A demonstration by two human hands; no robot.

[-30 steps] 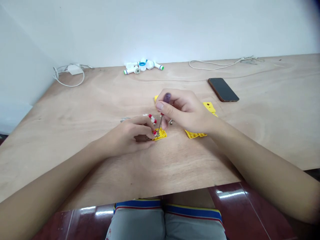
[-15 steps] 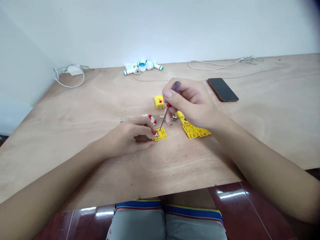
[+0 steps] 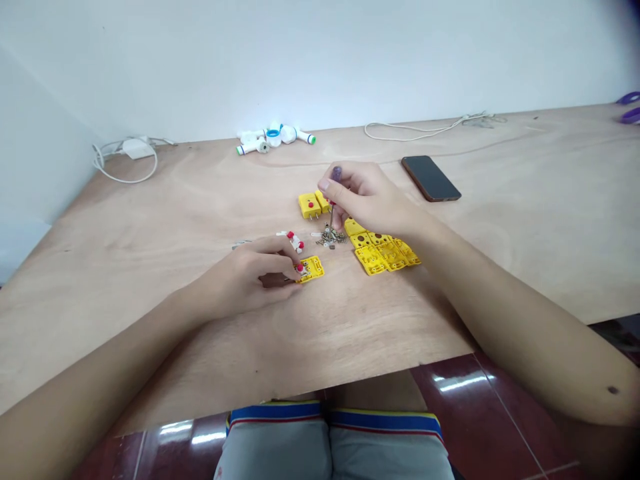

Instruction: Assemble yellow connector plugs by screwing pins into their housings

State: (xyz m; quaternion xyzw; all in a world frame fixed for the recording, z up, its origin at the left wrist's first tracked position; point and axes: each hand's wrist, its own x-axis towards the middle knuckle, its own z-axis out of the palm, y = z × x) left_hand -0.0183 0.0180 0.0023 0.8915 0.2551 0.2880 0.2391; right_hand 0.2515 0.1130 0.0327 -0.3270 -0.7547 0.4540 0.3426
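My left hand [image 3: 265, 270] is closed on the left end of an open yellow plug half [image 3: 315, 267], beside a small red piece [image 3: 300, 268] on it. My right hand [image 3: 360, 197] grips a screwdriver [image 3: 337, 175] with a purple handle. The screwdriver's shaft points down at a pile of small metal parts [image 3: 334, 237]. Just beyond that pile stand yellow plugs [image 3: 309, 206] with metal pins, one with a red button. Several yellow shell pieces [image 3: 373, 259] lie below my right wrist, which covers part of them. Small red and white pieces [image 3: 295, 241] lie behind my left fingers.
A phone [image 3: 431, 178] lies at the right. Near the wall are white fittings [image 3: 273, 137], a thin cable [image 3: 415, 138] and a white adapter [image 3: 139, 147] with its cord. Purple handles [image 3: 631, 116] show at the far right edge.
My right hand has moved the screwdriver from the yellow plug half over to the pile of metal parts. My left hand keeps its hold. The view has shifted slightly to the right.
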